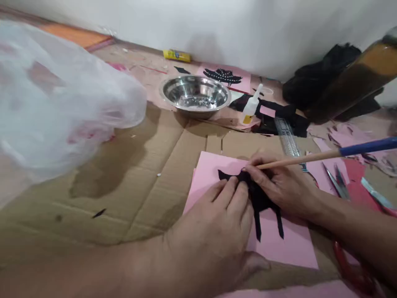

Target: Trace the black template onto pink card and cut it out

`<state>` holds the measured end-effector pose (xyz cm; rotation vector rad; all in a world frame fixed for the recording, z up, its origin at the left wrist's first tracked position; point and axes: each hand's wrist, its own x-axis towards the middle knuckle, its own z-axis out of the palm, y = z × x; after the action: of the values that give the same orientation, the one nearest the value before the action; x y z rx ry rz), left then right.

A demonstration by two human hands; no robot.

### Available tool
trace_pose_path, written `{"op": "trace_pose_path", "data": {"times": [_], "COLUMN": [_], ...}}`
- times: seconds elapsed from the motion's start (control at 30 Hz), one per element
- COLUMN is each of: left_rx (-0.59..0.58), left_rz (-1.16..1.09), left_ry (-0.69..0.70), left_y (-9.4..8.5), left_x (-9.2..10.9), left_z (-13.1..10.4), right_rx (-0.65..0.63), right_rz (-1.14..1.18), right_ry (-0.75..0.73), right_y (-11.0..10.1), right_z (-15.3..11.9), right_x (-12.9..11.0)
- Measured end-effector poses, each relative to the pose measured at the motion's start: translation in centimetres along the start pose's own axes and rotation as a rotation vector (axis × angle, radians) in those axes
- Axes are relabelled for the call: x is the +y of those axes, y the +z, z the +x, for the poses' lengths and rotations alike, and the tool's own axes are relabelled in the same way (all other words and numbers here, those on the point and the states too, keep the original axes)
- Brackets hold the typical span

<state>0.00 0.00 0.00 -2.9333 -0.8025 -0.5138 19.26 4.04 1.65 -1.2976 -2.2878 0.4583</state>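
A black cutout with two thin leg-like strips lies on a pink sheet of paper. My left hand rests over it with fingers stretched out, their tips pressing the upper part of the cutout against the sheet. In my right hand is a thin wooden stick with a blue far section, pinched near its tip between thumb and fingers. That hand sits at the cutout's top right edge, where the stick's very tip is hidden by my fingertips. Part of the black shape is covered by both hands.
Cardboard covers the work surface. Behind are a steel bowl with small beads, a white glue bottle, and a beaded black shape on pink paper. Scissors and a clear ruler lie right; a plastic bag fills the left.
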Motion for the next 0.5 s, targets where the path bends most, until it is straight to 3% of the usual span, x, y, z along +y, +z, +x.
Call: {"op": "trace_pose_path", "data": {"times": [0.5], "left_rx": [0.006], "left_rz": [-0.011], "left_ry": [-0.008], "left_y": [-0.06], "left_x": [0.11], "left_z": [0.02], "right_rx": [-0.051], "right_rz": [0.072], "right_ry": [0.009], "right_y": [-0.03], "right_z": [-0.23], "right_x": [0.02]}}
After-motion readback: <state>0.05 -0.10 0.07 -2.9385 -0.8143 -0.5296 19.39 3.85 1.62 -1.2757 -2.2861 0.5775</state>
